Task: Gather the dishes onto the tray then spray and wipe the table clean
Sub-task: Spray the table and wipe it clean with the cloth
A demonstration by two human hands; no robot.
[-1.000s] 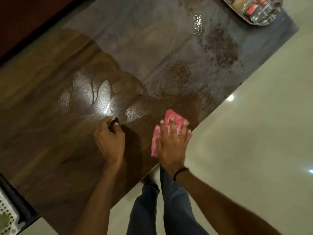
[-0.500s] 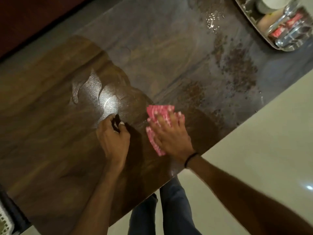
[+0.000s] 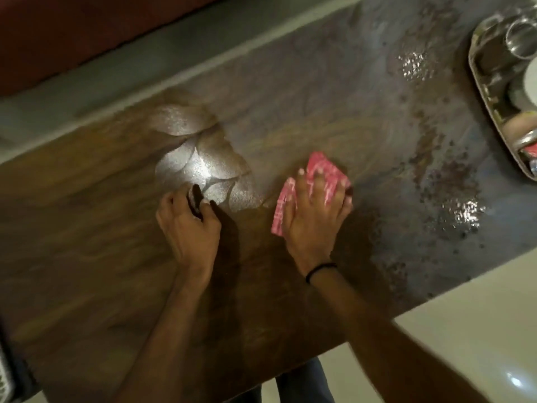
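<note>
The brown tabletop [image 3: 87,228] lay wet in patches. The right hand [image 3: 315,219] pressed the pink cloth [image 3: 329,171] flat, fingers spread. Left of the cloth, the left hand [image 3: 189,225] rested curled; whether it held anything was unclear. The loaded tray [image 3: 476,74] sat far right of the cloth.

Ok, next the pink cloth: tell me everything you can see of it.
The pink cloth looks like soft fabric, pink with a pale whitish pattern, folded into a flat pad. It lies flat on the brown table, and the right hand is spread on top, its straight fingers pressing it down. Its far corner and left edge show past the fingers; the rest is hidden under the palm. Blur hides the pattern's detail.
</note>
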